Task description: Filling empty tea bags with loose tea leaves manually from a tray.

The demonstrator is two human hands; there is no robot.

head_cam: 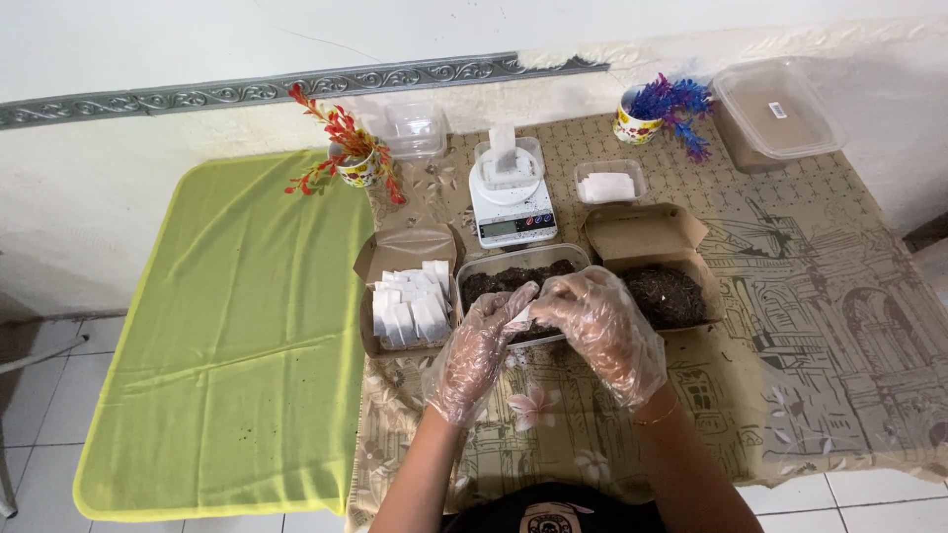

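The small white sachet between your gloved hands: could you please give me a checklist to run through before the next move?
1. Both hands gloved: left hand, right hand: ok.
2. Small white sachet pinched by fingers of both hands: ok.
3. Sachet open or sealed: cannot tell.
4. Tray of dark loose material directly beneath: ok.
5. Scale platform free: not ok, a container sits on it.
6. Box of white sachets within reach: ok.

Both gloved hands, left hand (481, 347) and right hand (599, 326), fingertips together.

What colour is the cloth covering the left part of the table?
The cloth is plain lime green with a yellow edge, seen best in the head view.
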